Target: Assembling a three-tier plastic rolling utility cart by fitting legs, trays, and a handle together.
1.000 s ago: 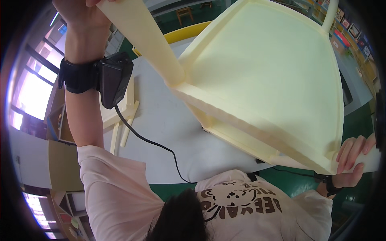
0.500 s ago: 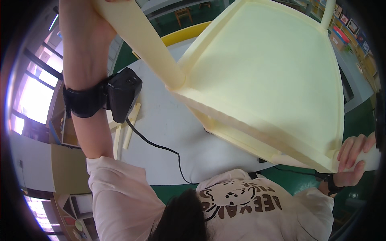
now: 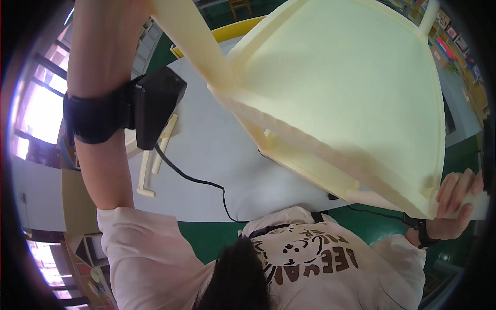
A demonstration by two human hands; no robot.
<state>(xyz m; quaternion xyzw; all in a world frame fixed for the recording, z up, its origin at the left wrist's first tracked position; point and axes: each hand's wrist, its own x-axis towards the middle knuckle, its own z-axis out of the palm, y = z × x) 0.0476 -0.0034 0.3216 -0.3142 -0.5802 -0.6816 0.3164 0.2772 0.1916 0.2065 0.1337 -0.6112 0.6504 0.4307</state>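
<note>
A large cream plastic furniture piece, with a broad rimmed panel and round legs, fills the upper right of the head view, tilted above the table. It looks like a small chair or stool, but I cannot tell which. My right hand grips a round leg at its near right corner, fingers wrapped round. My left forearm reaches up along the left side. Only the edge of my left hand shows, beside the far left leg; its fingers are beyond the top edge. Below the panel runs a second rail.
Loose cream plastic parts lie on the light grey table, left of the furniture piece. A black device is strapped to my left forearm, its cable trailing across the table. Shelves stand far right; a yellow-edged surface lies behind.
My left hand has moved up and mostly out of the picture, its fingers no longer showing. The furniture piece has shifted slightly; my right hand still grips the same leg.
</note>
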